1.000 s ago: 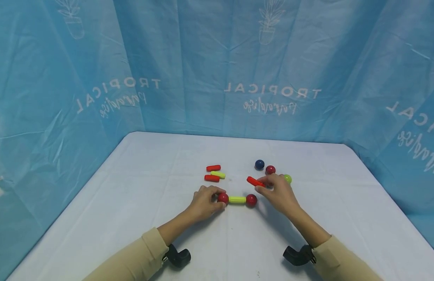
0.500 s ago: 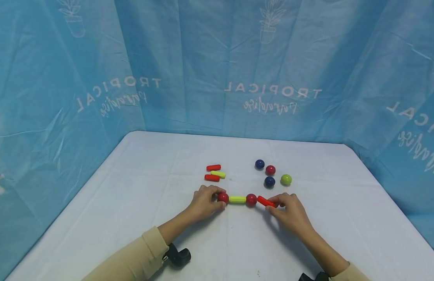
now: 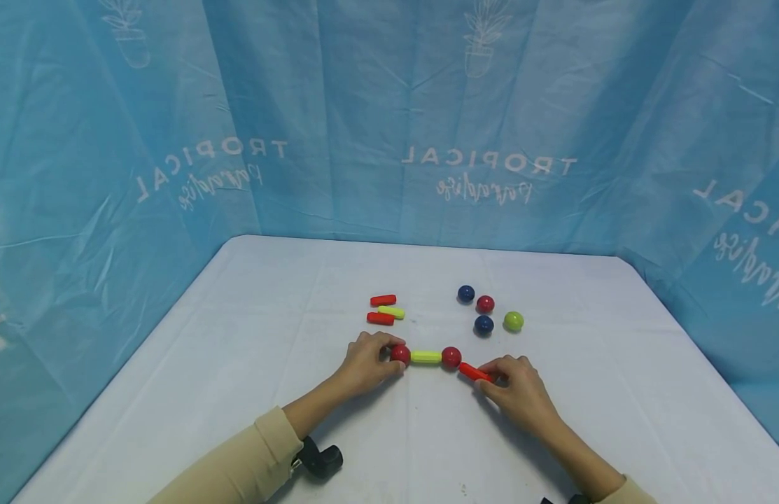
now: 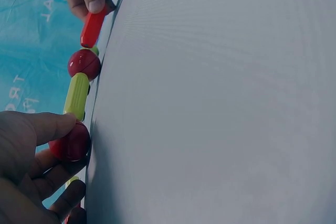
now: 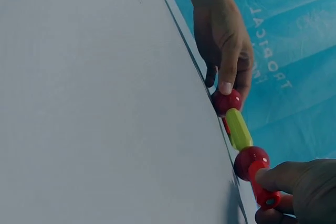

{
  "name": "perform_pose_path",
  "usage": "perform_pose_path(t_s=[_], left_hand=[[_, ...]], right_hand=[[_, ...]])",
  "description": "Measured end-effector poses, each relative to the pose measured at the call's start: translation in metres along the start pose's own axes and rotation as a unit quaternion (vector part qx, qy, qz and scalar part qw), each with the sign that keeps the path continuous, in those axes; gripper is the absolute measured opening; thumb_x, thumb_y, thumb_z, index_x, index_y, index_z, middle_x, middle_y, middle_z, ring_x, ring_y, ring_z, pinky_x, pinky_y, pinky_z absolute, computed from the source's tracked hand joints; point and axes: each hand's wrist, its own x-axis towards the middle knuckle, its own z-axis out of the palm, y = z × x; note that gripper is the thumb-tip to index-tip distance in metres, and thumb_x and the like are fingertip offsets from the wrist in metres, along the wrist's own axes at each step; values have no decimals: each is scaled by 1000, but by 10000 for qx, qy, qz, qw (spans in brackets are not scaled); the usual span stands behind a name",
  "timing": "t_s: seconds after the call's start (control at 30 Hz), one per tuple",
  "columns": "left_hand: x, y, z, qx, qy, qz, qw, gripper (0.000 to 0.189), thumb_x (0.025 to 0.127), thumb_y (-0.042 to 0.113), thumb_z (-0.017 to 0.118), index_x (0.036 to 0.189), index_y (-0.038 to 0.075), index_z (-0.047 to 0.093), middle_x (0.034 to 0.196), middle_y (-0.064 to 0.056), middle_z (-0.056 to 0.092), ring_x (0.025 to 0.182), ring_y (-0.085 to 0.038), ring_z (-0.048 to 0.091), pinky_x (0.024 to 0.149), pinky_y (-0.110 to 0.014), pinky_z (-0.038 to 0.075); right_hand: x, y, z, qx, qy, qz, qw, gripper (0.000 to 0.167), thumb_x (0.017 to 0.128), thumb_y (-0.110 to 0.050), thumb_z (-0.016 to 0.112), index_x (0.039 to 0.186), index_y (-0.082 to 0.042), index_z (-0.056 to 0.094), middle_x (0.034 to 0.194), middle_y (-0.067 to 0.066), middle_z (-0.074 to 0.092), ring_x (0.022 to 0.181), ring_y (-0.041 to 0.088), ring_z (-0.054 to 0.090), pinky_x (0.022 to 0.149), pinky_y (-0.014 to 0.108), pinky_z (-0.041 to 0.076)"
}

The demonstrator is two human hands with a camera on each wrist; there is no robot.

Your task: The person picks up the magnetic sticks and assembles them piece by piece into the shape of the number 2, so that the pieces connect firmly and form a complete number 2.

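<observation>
My left hand [image 3: 366, 364] pinches a dark red ball [image 3: 400, 355] between thumb and fingers. From that ball a yellow-green stick [image 3: 425, 357] runs right to a second dark red ball [image 3: 451, 357], all in one straight row. My right hand [image 3: 520, 390] pinches a bright red stick [image 3: 475, 372], tilted, its far end right at the lower right of the second ball. In the right wrist view, the red stick [image 5: 261, 186] overlaps that ball [image 5: 251, 163] and shows a small hole in its near end. The left wrist view shows the thumb [image 4: 58, 125] on the first ball.
Behind the row on the white tabletop [image 3: 288, 280] lie two red sticks, one of them nearer [image 3: 380, 319], and a yellow-green stick [image 3: 391, 312]. Further right are a green ball [image 3: 514, 321], a red ball [image 3: 486, 304] and two blue balls, one at the back [image 3: 466, 294]. A blue curtain [image 3: 364, 140] surrounds the table.
My right hand has brought the red stick from near the loose balls toward me, down to the right-hand ball, and then slightly lower. My left hand has stayed on its ball.
</observation>
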Motion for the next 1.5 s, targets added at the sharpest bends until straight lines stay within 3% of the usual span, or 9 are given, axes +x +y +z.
perform_pose_path(t_s=[0.37, 0.77, 1.0, 1.5], left_hand=[[-1, 1, 0, -7, 24, 40, 10000, 38, 79, 20, 74, 116, 17, 65, 107, -2, 60, 98, -16, 43, 77, -35, 31], [-2, 0, 0, -15, 67, 79, 9999, 38, 79, 20, 74, 116, 17, 64, 106, -3, 60, 97, -16, 43, 79, -35, 30], [-1, -1, 1, -5, 80, 99, 9999, 37, 79, 20, 74, 115, 16, 65, 106, -3, 61, 97, -16, 43, 79, -35, 30], [-1, -1, -1, -38, 61, 167, 9998, 37, 80, 20, 73, 116, 16, 65, 107, -2, 61, 96, -17, 43, 80, -36, 30]], right_hand=[[-5, -6, 5, 101, -192, 215, 9995, 27, 74, -21, 78, 99, -12, 72, 84, -2, 62, 83, 15, 45, 70, 27, 36], [-12, -13, 14, 254, -527, -380, 9976, 39, 67, -21, 83, 104, -17, 71, 82, -12, 61, 85, 10, 43, 75, 29, 33], [-13, -10, 21, -87, -320, -686, 9971, 40, 67, -20, 83, 104, -18, 69, 83, -14, 58, 85, 7, 41, 78, 28, 34], [-12, -17, 16, -62, -160, -557, 9983, 38, 70, -22, 81, 106, -18, 70, 83, -11, 60, 87, 10, 44, 75, 28, 36]])
